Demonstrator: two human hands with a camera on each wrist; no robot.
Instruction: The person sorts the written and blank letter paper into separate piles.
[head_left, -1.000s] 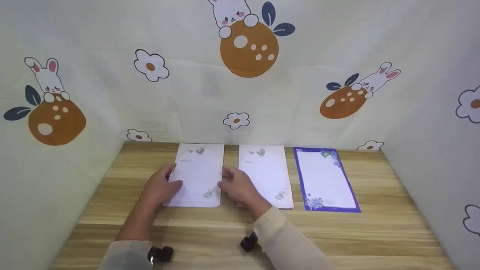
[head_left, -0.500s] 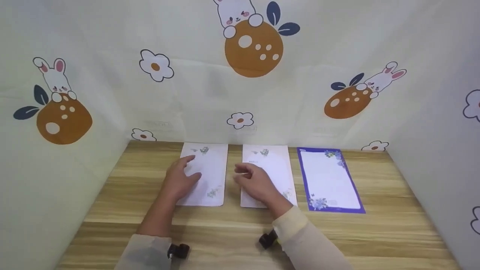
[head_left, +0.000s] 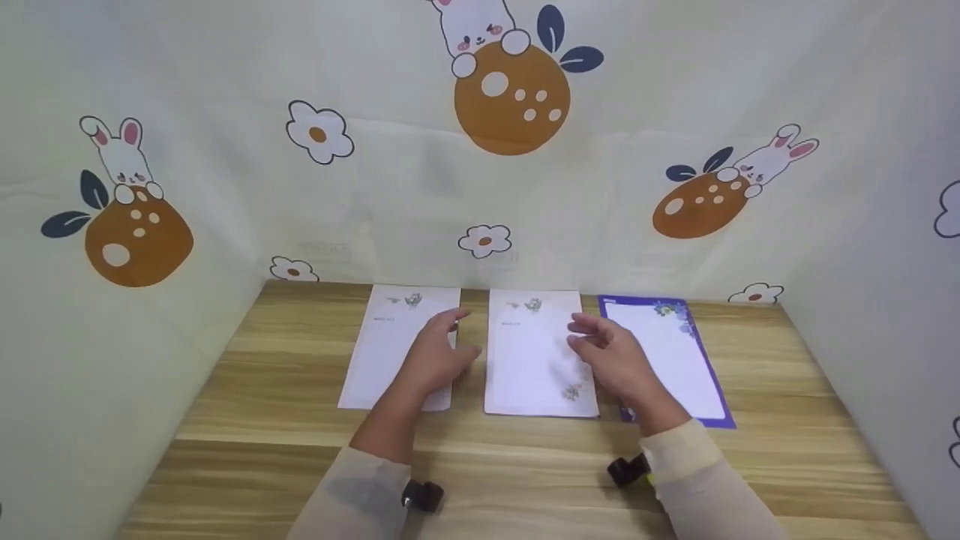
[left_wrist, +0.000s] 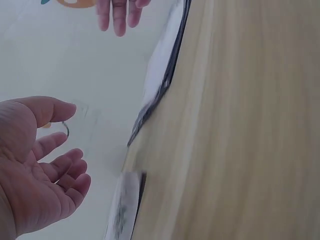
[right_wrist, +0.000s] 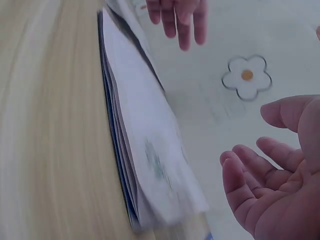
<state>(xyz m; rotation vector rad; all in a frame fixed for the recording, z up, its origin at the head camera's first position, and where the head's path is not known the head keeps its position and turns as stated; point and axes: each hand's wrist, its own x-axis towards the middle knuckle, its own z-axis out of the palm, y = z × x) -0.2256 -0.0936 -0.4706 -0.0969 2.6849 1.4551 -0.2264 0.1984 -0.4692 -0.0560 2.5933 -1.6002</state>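
Three rectangular papers lie in a row on the wooden table. The left paper (head_left: 375,375) and middle paper (head_left: 525,360) are white with small flower prints; the right sheet (head_left: 675,352) has a purple border and blue flowers. My left hand (head_left: 435,364), fingers and thumb parted, hovers over the right side of the left paper and the gap beside it. My right hand (head_left: 619,367) is over the gap between the middle paper and the purple-bordered sheet, partly hiding the latter. Both palms face inward, holding nothing. In the right wrist view, the near paper stack (right_wrist: 145,130) shows several layered sheets with a dark blue bottom edge.
The wood-grain table (head_left: 525,480) meets a pale curtain (head_left: 405,195) printed with rabbits, oranges and flowers, which stands behind and along both sides. A small black device (head_left: 422,495) sits at the left sleeve cuff, another black device (head_left: 628,470) at the right.
A second ago both hands were at the left paper's side edges. They have let go and moved to the right, so they now flank the middle paper; the papers keep their places.
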